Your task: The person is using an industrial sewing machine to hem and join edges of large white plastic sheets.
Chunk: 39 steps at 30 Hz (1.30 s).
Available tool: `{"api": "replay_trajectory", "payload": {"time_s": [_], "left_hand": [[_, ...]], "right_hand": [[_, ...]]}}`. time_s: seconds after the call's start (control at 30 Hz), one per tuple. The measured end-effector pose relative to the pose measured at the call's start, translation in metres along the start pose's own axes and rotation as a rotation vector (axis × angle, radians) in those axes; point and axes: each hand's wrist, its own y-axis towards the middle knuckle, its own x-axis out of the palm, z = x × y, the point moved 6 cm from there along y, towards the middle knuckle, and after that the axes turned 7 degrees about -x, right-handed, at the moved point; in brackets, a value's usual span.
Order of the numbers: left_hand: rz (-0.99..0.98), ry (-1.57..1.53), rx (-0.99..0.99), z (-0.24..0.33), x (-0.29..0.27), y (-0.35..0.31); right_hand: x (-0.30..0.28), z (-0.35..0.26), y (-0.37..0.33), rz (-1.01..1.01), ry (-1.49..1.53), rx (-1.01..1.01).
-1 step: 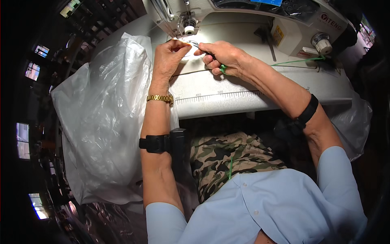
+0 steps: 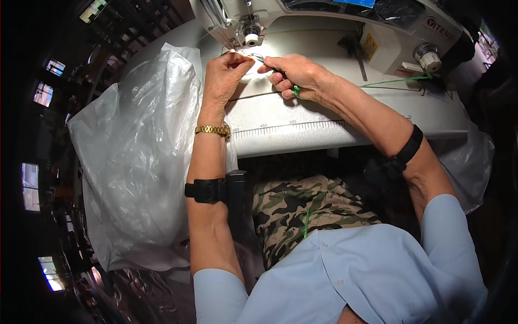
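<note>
Well, our right hand (image 2: pixel 299 76) clamps a small metal-tipped tool (image 2: pixel 259 58) near our left hand (image 2: pixel 220 81), its fingertips pinched together, contents unclear, inward from the surface's (image 2: pixel 280 136) front edge; beyond stands our sewing machine (image 2: pixel 270 12), leftward plastic sheeting (image 2: pixel 135 156).

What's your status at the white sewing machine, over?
Left hand pinched shut, contents unclear. Right hand gripping dark-handled metal tool, green cord alongside. Crumpled translucent plastic sheeting beside left forearm, clear of tool.
</note>
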Motion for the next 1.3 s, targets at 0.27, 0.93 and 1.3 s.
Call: {"api": "replay_trajectory", "payload": {"time_s": [0.27,0.93,1.3], "left_hand": [[0.009,0.032,0.023,-0.001,0.001,0.000],[0.012,0.083,-0.005,0.002,0.001,-0.001],[0.038,0.008,0.020,0.000,-0.005,0.002]], "right_hand": [[0.000,0.000,-0.001,0.028,-0.027,-0.018],[-0.001,-0.001,-0.003,0.043,-0.057,-0.045],[-0.027,-0.023,0.012,0.171,-0.840,-0.308]]}}
